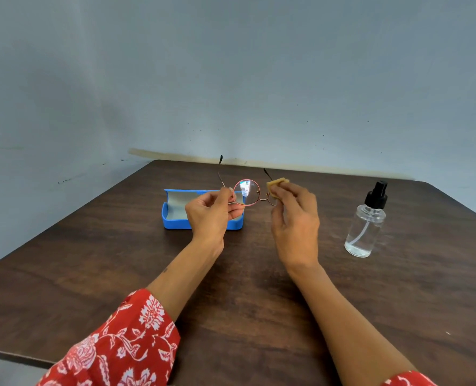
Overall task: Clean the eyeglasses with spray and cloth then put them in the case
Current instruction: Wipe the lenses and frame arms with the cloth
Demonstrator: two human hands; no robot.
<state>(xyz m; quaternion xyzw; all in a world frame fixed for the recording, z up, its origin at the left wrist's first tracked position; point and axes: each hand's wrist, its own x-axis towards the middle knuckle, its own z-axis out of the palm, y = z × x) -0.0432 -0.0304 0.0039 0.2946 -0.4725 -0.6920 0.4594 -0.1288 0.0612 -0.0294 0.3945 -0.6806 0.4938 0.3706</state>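
Thin round copper-rimmed eyeglasses are held above the table, temples open and pointing away from me. My left hand pinches the frame at its left hinge. My right hand presses a small folded tan cloth against the right lens, which the cloth and fingers mostly hide. The left lens is bare and reflects light. A blue case lies open on the table behind my left hand, its pale lining showing. A clear spray bottle with a black pump stands upright to the right.
The dark wooden table ends at a pale blue-grey wall at the back. Its left edge runs diagonally toward me. Red floral sleeves cover both of my forearms near the bottom of the view.
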